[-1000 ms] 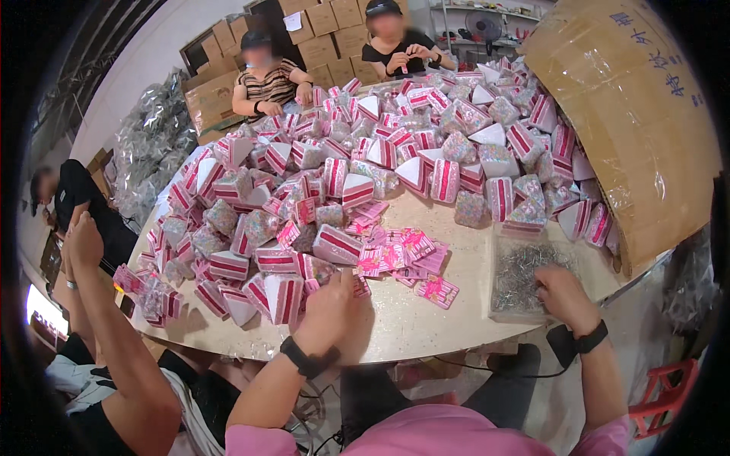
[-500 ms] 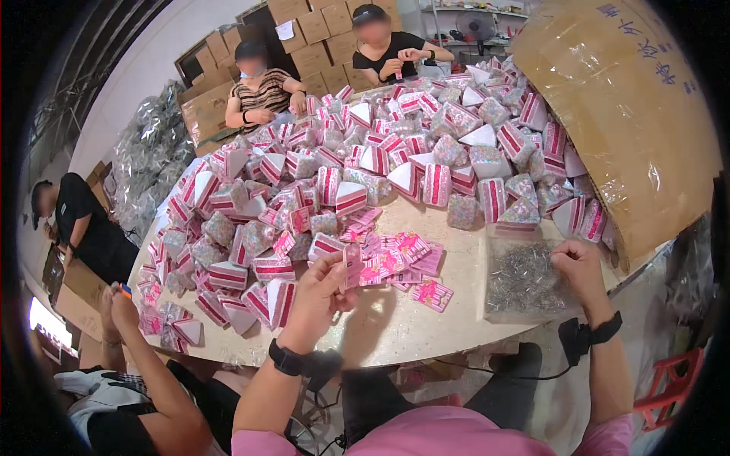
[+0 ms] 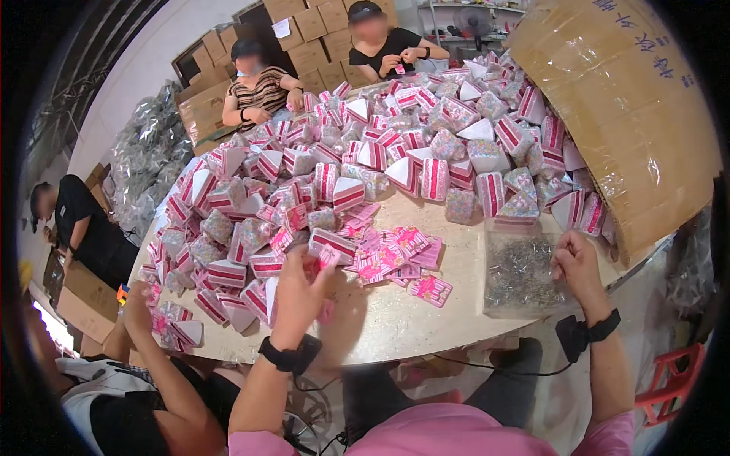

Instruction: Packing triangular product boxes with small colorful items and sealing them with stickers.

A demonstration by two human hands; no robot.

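My left hand (image 3: 298,298) is closed on a pink printed card (image 3: 328,257), held between thumb and fingers over the near part of the table. Loose pink cards (image 3: 380,260) lie in an overlapping pile just to its right. My right hand (image 3: 579,267) is at the right edge of a clear plastic bin (image 3: 498,308) of small thin metal pieces (image 3: 525,266). Its thumb and fingers are pinched together, and whatever may be between them is too small to make out. Pink-and-white cake-slice-shaped items (image 3: 348,194) in clear wrap lie heaped beyond both hands.
A large cardboard box (image 3: 623,114) leans over the table's right side. Two people (image 3: 262,91) sit across the table; another person's arm (image 3: 156,342) is close on my left. A red stool (image 3: 673,384) stands at lower right. Bagged silvery material (image 3: 152,140) is piled at left.
My left hand has shifted a little left with the card, which has turned in the fingers. My right hand has lifted slightly, its fingers still pinched by the bin.
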